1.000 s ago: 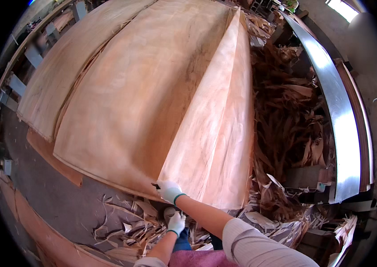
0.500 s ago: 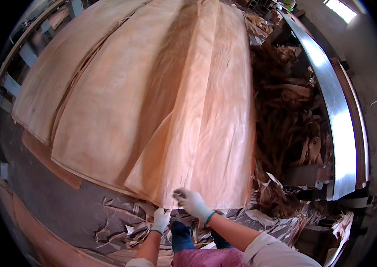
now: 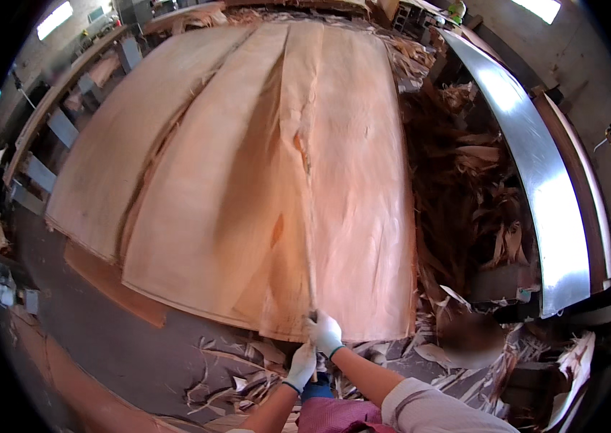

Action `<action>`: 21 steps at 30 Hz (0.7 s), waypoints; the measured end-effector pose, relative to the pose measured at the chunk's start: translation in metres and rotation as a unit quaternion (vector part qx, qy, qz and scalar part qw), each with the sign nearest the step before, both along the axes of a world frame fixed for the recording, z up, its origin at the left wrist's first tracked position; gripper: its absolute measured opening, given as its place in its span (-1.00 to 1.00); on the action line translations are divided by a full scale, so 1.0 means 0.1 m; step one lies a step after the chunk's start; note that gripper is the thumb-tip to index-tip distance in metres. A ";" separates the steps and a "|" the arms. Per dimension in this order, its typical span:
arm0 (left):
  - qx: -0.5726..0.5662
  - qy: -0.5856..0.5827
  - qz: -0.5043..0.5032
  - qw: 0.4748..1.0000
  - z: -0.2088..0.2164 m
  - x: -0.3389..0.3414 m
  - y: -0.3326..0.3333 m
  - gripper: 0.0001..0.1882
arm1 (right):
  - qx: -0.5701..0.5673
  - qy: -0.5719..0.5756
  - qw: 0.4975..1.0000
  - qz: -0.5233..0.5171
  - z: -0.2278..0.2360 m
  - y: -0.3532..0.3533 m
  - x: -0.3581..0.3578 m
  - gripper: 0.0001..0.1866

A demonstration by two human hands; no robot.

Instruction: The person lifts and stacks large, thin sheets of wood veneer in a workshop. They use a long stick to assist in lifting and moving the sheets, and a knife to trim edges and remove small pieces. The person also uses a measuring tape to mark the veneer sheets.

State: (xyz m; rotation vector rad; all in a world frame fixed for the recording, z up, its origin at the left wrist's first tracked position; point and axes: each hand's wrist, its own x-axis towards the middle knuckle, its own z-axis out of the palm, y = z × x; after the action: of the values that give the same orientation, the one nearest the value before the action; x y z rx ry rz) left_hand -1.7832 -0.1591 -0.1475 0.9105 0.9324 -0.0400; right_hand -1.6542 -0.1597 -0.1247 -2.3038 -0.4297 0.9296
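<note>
Left hand (image 3: 302, 364) and right hand (image 3: 325, 335) sit together, grips unclear, at 6 o'clock on the veneer (image 3: 363, 216), which spreads toward 12 o'clock, where an uneven pull could split its rumpled ridge (image 3: 310, 238).

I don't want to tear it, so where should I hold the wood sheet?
Perhaps grip the sheet by its near edge, beside the raised ridge, coming from the person's side. It looks thin and wide, that edge faces the person, and the right hand is there.
</note>
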 end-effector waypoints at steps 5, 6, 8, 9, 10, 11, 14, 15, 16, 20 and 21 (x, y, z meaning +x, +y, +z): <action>-0.280 -0.184 -0.015 0.942 0.76 -0.20 0.19 -0.68 | 0.283 0.130 0.924 -0.223 0.79 -0.31 0.36 -0.88; -0.252 -0.116 0.014 0.961 0.71 -0.29 0.24 -0.66 | 0.308 0.116 0.917 -0.227 1.10 -0.43 0.53 -0.92; -0.235 0.030 0.110 0.965 0.68 -0.48 0.34 -0.56 | 0.347 0.075 0.911 -0.208 1.55 -0.83 0.91 -0.92; -0.256 0.004 0.219 0.941 0.42 -0.76 0.39 -0.51 | 0.321 0.029 0.932 -0.166 1.79 -1.10 1.06 -0.89; -0.260 -0.037 0.269 0.927 0.35 -1.01 0.39 -0.51 | 0.310 0.065 0.929 -0.193 2.03 -1.43 1.20 -0.83; -0.263 -0.077 0.318 0.908 0.33 -1.28 0.39 -0.51 | 0.289 -0.018 0.944 -0.159 2.25 -1.73 1.27 -0.82; -0.280 -0.197 0.449 0.825 0.32 -1.61 0.20 -0.49 | 0.287 -0.057 0.944 -0.154 2.76 -2.70 1.29 -0.94; -0.219 -0.267 0.452 0.822 0.53 -1.53 -0.03 -0.41 | 0.274 -0.013 0.944 -0.185 3.03 -2.97 1.22 -0.87; -0.190 -0.230 0.473 0.829 0.82 -1.47 -0.19 -0.39 | 0.268 -0.015 0.943 -0.197 3.16 -3.35 1.17 -0.85; -0.038 -0.072 0.444 0.892 1.58 -1.29 -1.06 -0.24 | 0.260 -0.038 0.939 -0.221 3.36 -4.73 1.11 -0.85; -0.023 -0.048 0.440 0.897 1.67 -1.19 -1.28 -0.23 | 0.217 -0.035 0.948 -0.230 3.42 -5.02 1.14 -0.85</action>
State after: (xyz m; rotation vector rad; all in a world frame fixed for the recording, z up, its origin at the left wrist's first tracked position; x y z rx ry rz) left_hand -1.9024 -0.2872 0.0195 0.3756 1.1715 0.7505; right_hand -1.5398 -0.6619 0.2174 -1.9107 -0.0963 0.4653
